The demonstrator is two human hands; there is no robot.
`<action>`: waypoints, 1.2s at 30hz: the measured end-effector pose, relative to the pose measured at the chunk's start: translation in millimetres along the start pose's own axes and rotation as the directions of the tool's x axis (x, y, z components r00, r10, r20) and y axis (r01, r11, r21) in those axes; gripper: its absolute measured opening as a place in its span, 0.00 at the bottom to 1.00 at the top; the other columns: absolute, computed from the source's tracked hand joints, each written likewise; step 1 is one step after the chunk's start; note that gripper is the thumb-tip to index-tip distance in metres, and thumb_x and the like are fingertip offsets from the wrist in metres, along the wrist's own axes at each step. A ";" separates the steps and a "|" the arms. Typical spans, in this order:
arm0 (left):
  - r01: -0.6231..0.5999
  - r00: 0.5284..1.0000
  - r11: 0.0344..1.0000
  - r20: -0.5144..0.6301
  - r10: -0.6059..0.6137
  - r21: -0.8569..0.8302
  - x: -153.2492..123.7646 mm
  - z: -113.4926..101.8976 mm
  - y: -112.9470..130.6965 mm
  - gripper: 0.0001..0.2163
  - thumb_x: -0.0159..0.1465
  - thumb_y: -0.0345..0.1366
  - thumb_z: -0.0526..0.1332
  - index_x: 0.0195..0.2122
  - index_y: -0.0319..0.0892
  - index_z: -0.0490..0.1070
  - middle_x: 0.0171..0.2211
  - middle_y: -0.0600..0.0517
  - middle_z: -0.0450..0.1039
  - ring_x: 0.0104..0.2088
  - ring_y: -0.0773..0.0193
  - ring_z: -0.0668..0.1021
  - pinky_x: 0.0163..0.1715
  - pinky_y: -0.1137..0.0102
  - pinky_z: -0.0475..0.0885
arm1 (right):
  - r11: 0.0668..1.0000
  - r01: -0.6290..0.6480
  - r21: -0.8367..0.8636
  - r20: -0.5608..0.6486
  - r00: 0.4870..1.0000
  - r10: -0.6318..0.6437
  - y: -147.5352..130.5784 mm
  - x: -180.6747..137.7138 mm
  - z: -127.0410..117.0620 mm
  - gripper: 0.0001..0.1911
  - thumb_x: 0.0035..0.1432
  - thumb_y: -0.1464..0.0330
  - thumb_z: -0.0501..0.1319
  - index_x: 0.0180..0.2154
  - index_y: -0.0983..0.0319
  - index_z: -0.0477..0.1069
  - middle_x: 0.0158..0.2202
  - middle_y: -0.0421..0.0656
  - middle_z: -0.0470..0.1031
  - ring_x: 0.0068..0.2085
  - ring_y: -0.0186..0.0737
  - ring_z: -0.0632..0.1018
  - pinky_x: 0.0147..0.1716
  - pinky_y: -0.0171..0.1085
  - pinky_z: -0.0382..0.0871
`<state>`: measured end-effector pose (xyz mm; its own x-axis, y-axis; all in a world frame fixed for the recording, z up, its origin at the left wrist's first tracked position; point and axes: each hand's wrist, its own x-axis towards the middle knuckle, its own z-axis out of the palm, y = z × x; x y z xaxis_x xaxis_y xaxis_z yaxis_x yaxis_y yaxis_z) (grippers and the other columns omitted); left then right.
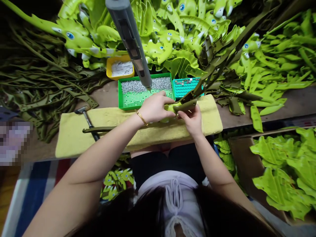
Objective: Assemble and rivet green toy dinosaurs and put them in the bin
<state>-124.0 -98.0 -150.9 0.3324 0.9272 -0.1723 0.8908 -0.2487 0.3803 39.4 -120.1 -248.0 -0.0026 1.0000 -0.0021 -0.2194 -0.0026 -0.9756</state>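
— Olive-green plastic toy strip with a lime-green end (184,106), pictured at the far edge of a yellow towelling pad (74,131) on the workbench, with 2 hands on it. How is it gripped?

— The left hand (154,107) is curled over the lime end with its fingers closed on it. The right hand (193,121) pinches the olive section from below, thumb on top. A long olive tail appears to run up and right from the strip.

— Where does the risk lie?

— Probably in that tail. It crosses a pile of loose olive plastic pieces (229,95), so a twist of the strip could snag it or sweep some off the bench. The grey hanging power screwdriver (130,42) also has its tip just above the left knuckles, over the green tray of small silver screws (145,90). A bump could swing it into the hand or scatter screws.

— Anything else?

— 1 metal-headed hammer (86,115) lies across the pad's left end, well apart from both hands.
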 end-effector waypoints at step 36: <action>-0.024 0.968 0.987 0.243 0.062 -0.159 59.1 -4.3 36.5 0.17 0.55 0.49 0.55 0.39 0.42 0.66 0.36 0.46 0.74 0.35 0.53 0.76 0.36 0.62 0.69 | 0.532 -0.436 -0.726 -0.643 0.704 -0.300 -116.5 161.5 -208.0 0.16 0.58 0.68 0.57 0.46 0.72 0.68 0.47 0.62 0.69 0.54 0.55 0.70 0.58 0.63 0.55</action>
<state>-73.2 -51.0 -143.3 0.4526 0.8140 -0.3641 0.8222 -0.2228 0.5238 267.5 42.1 -180.3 0.6918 0.7064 0.1501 0.5925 -0.4363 -0.6772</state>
